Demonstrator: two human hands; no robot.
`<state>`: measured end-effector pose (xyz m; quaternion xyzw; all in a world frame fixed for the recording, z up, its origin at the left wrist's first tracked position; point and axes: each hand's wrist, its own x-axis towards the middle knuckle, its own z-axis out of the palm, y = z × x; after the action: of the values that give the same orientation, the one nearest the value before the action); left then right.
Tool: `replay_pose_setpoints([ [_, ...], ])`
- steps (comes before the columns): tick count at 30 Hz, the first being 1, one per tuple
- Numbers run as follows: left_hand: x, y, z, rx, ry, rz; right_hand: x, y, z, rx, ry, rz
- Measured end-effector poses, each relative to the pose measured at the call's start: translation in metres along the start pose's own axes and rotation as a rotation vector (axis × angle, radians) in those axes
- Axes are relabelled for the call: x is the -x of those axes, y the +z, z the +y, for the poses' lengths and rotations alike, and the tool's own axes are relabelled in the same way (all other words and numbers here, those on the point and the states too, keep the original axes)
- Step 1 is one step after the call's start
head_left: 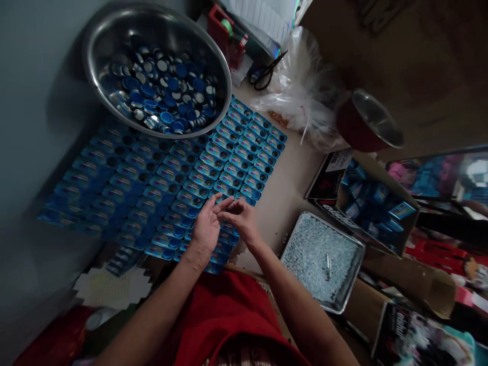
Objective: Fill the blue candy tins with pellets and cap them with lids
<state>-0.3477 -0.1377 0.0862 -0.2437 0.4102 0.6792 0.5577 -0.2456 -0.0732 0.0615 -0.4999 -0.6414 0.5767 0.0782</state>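
Note:
My left hand (208,223) is palm up with its fingers partly curled, over the lower right part of many blue cards (202,175) laid in rows. Touching or nearly touching its fingertips is my right hand (242,217), its thumb and fingers pinched together. Whatever may be between those fingers is too small to make out. Some cards near my hands carry a round blue piece, while others show a dark round spot. A large steel bowl (95,86) of blue and silver round caps (173,84) stands over the upper left of the cards.
On the right, a metal tray (362,249) holds small pale beads with a short shiny tube. Behind it stands an open box (328,185) of blue packs. Farther back are a red bowl (354,124), plastic bags (305,86), black scissors (263,76) and a red tape dispenser (224,38).

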Motion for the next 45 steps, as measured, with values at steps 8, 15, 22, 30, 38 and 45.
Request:
replay_pose_setpoints([
  [8, -0.006, -0.002, 0.029, 0.011, 0.167, 0.020, -0.047, -0.033, -0.004, 0.021, -0.066, 0.102],
  [15, -0.006, 0.021, 0.160, -0.856, 1.116, 0.219, -0.098, -0.029, -0.037, 0.939, -0.179, 0.074],
  [22, -0.096, 0.067, 0.268, -2.195, 0.653, 0.260, -0.124, -0.031, -0.066, 1.102, -0.001, -0.113],
  [30, -0.146, 0.073, 0.270, -2.129, 0.667, 0.168, -0.116, -0.046, -0.036, 0.790, -0.087, -0.069],
  [38, -0.129, 0.080, 0.286, -0.400, 0.142, -0.010, -0.095, -0.067, -0.017, -0.067, -0.030, -0.008],
  [45, -0.105, 0.085, 0.274, -0.130, -0.058, -0.239, -0.109, -0.036, -0.113, -0.214, -0.265, 0.143],
])
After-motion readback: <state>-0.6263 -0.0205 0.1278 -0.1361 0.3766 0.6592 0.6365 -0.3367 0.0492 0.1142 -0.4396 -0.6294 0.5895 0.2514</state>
